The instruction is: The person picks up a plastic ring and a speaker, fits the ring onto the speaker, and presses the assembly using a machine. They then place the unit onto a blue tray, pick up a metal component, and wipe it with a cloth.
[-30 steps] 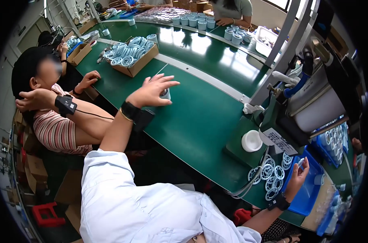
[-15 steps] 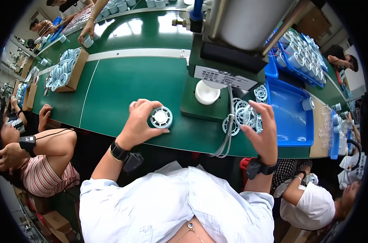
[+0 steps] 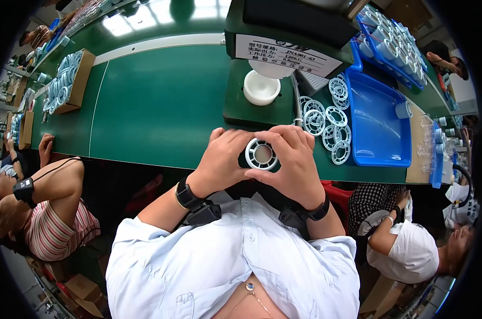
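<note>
My left hand (image 3: pixel 219 162) and my right hand (image 3: pixel 294 167) meet at the table's near edge, curled around a round pale-blue slotted ring part (image 3: pixel 262 154). Fingers and thumbs of both grip its rim from either side. A greyish-brown disc shows in its middle; what lies underneath is hidden. Beyond my hands, a white round cup-shaped fixture (image 3: pixel 261 87) sits on the dark green base of a press (image 3: pixel 288 48). Right of the press lies a loose group of pale-blue slotted rings (image 3: pixel 335 117), nearest to my right hand.
A blue tray (image 3: pixel 379 154) at right holds one pale cup (image 3: pixel 404 110). Behind it, another blue tray (image 3: pixel 419 74) is full of cups. A cardboard box (image 3: pixel 80 85) of rings stands at left. Grey cables run beside the press. People sit on both sides.
My right hand has moved left from the loose rings to join my left hand. My left hand has shifted right and nearer with its round part. The view has tilted and moved closer.
</note>
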### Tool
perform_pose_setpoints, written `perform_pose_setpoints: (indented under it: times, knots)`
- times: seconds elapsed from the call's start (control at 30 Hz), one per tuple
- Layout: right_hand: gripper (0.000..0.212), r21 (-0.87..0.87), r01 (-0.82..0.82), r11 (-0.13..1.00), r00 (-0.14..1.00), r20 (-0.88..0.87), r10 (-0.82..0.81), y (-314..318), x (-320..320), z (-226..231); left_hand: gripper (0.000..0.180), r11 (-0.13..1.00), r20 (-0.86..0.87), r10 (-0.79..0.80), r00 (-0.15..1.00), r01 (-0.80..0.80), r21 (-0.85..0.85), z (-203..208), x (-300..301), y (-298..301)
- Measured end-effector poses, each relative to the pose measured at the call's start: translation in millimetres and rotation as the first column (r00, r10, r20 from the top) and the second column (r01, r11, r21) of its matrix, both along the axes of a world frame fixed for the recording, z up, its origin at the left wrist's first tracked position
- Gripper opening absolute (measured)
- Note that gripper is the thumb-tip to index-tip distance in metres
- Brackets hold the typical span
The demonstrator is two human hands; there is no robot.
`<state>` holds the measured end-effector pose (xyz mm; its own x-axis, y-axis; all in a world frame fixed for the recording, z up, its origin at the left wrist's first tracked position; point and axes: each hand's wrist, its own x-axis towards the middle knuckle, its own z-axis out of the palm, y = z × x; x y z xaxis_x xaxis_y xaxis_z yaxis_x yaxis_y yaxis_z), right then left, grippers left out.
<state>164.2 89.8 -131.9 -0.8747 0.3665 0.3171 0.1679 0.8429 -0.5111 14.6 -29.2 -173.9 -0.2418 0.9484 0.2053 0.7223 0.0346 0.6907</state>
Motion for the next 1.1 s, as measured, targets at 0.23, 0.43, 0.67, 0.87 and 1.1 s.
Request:
perform_pose_setpoints:
  times: [0.23,0.43,0.67,0.87,1.1]
  knots:
    - [0.064,-0.012,-0.055,0.998,0.997,0.056,0.056,0.9,2.6,2.2,0.057,0.997,0.032,-0.058,0.998,0.056,0.061,-1.2,-5.8,-3.4]
    - [0.069,-0.016,-0.042,0.999,0.995,0.094,0.043,-0.9,5.1,1.9,0.056,0.996,0.03,-0.038,0.999,0.036,0.079,1.6,-3.4,-1.6]
    - [0.071,-0.011,0.017,1.0,0.998,0.054,-0.016,0.9,13.0,-5.5,0.054,0.995,0.032,-0.033,0.999,0.03,0.098,0.5,-2.6,-0.3]
    - [0.067,-0.025,0.061,0.998,0.997,0.054,-0.06,-4.2,14.4,-8.5,0.052,0.992,0.008,-0.013,1.0,0.012,0.123,-0.5,-0.4,0.1]
    - [0.064,0.031,0.097,0.995,0.993,0.064,-0.098,-6.7,15.7,-5.6,0.055,0.997,0.016,-0.023,1.0,0.022,0.078,3.8,-0.6,-1.5]
